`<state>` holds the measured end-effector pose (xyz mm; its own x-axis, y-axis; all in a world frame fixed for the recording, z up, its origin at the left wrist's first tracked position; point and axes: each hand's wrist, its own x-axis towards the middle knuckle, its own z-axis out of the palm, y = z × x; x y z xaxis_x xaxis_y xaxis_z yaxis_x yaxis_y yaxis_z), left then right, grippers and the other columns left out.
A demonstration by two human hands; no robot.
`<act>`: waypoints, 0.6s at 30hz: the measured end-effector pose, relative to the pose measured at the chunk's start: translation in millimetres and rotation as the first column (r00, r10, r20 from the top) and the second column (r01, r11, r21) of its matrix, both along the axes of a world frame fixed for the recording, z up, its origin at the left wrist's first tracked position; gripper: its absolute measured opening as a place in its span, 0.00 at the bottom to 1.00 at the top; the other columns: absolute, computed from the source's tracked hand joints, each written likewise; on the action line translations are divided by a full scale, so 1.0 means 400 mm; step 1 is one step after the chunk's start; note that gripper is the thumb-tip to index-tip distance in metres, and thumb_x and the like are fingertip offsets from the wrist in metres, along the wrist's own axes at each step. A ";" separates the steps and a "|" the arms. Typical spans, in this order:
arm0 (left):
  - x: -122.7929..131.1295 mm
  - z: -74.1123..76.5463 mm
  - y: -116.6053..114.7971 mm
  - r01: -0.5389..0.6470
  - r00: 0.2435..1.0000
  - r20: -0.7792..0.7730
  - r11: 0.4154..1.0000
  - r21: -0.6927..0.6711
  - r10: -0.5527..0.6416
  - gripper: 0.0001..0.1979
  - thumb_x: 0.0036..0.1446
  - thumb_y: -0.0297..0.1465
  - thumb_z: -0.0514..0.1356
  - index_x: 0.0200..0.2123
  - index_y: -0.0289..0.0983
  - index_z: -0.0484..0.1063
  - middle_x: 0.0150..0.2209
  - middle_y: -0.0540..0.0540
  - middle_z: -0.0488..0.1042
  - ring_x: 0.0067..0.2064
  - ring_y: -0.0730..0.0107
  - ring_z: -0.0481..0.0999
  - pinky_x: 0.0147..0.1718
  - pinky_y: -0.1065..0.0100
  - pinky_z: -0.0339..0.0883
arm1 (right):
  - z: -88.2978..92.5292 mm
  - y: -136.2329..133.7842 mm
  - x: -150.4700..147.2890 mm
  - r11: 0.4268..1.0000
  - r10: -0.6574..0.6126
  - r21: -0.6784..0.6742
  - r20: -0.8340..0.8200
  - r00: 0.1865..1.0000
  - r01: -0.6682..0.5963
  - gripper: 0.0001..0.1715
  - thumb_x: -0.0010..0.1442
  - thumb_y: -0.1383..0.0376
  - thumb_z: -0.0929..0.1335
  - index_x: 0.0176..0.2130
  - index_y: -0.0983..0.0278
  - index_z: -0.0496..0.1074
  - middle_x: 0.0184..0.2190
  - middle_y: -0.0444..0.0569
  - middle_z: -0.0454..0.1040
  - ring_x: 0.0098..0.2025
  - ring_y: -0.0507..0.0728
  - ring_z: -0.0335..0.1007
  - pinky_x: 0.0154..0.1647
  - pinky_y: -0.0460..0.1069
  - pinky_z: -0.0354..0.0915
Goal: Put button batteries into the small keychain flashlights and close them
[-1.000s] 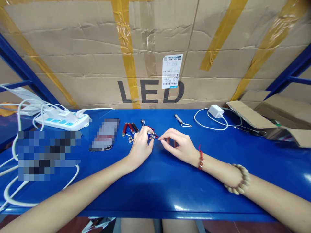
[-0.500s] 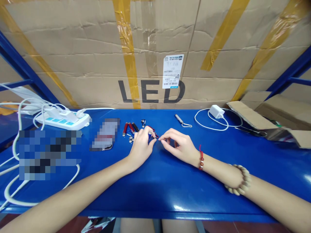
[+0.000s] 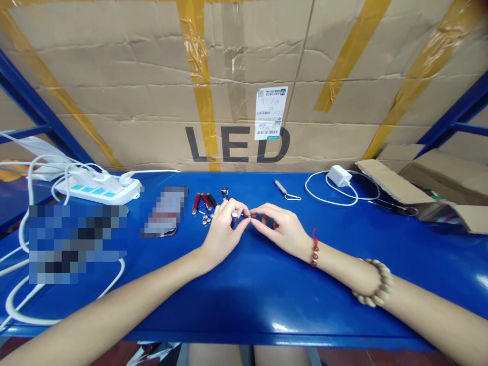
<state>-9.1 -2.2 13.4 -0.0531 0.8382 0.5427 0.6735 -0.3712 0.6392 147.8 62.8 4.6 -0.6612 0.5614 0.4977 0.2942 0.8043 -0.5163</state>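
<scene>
My left hand rests on the blue table, its fingers curled round a small dark blue cylinder. My right hand meets it fingertip to fingertip, pinching a tiny metal piece at the cylinder's end. Just left of my left hand lie red and black small tubes and several little silver parts. A clip-like metal part sits behind my left hand.
A blurred flat object lies left of the tubes. A white power strip with cables sits far left. A silver pen-like light with a loop and a white charger with cord lie at the back. Cardboard boxes stand right.
Both hands have closed in on each other; the right fingertips now touch the end of the blue cylinder held in the left hand, which has turned it up into view.
</scene>
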 end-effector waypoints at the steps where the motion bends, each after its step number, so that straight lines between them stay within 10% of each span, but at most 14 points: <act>1: 0.000 0.001 0.000 0.004 1.000 -0.003 1.000 -0.004 -0.004 0.10 0.53 0.24 0.55 0.26 0.39 0.55 0.32 0.49 0.69 0.37 0.68 0.68 0.40 0.64 0.60 | -0.002 0.001 0.001 1.000 0.008 -0.001 -0.001 1.000 -0.008 0.12 0.60 0.60 0.63 0.42 0.62 0.71 0.35 0.46 0.73 0.27 0.48 0.66 0.23 0.42 0.60; 18: -0.002 -0.006 -0.001 0.105 0.994 -0.006 0.993 0.050 -0.105 0.13 0.54 0.24 0.55 0.25 0.39 0.51 0.31 0.49 0.67 0.37 0.68 0.67 0.38 0.66 0.61 | 0.016 -0.005 -0.006 0.992 0.001 -0.125 -0.083 0.997 -0.011 0.09 0.56 0.63 0.65 0.36 0.65 0.73 0.26 0.45 0.74 0.22 0.47 0.65 0.22 0.42 0.60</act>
